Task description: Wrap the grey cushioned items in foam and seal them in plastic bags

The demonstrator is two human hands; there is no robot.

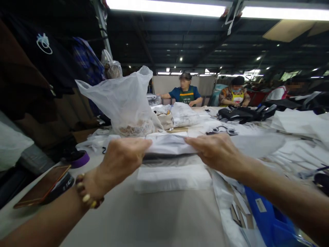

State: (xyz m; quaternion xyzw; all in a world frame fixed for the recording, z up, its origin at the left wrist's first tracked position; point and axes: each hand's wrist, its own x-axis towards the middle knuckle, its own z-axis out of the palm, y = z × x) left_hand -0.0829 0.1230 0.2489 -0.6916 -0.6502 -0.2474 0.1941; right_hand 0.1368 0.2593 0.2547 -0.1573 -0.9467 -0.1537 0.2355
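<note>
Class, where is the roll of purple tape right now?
In the head view, the purple tape lies at left on the table, just beyond the phone.

Brown-and-cream beaded bracelet [86, 192], bare forearms

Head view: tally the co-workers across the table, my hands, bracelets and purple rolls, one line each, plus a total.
Co-workers: 3
Hands: 2, left hand and right hand, both on the white plastic
Bracelet: 1
Purple roll: 1
Total: 7
</note>
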